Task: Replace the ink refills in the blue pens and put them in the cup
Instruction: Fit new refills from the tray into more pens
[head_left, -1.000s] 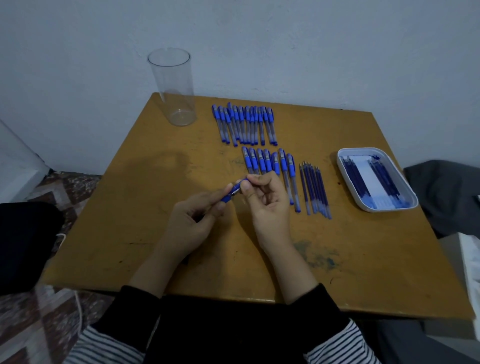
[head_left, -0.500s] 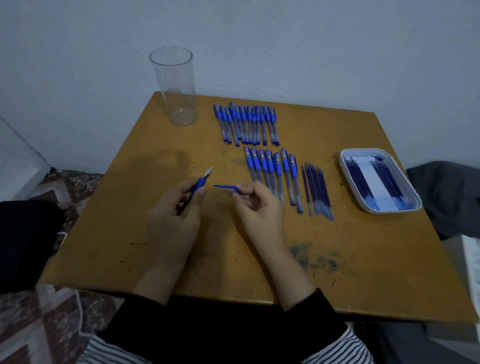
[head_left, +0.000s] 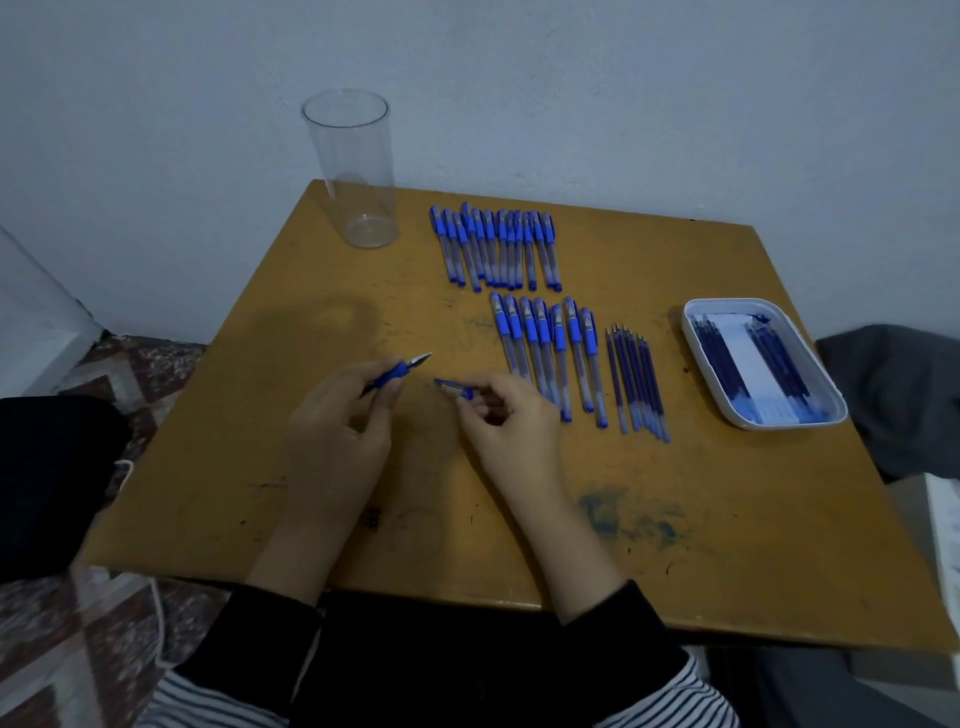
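My left hand (head_left: 337, 431) grips an uncapped blue pen (head_left: 399, 371), its metal tip pointing up and right. My right hand (head_left: 511, 421) pinches the pen's blue cap (head_left: 453, 387) a short way right of that tip. A clear plastic cup (head_left: 356, 166) stands upright at the table's far left corner with nothing in it. Several capped blue pens lie in a far row (head_left: 496, 247) and a nearer row (head_left: 545, 353). Several loose dark-blue refills (head_left: 636, 382) lie right of the nearer row.
A white tray (head_left: 698, 358) holding more refills sits near the right edge of the wooden table (head_left: 675, 519). A blue ink stain (head_left: 623, 514) marks the table front. Dark cloth (head_left: 893, 395) lies off to the right.
A second ago both hands held the pen together; the right hand has pulled the cap off and the hands have moved apart, the left one carrying the pen leftward.
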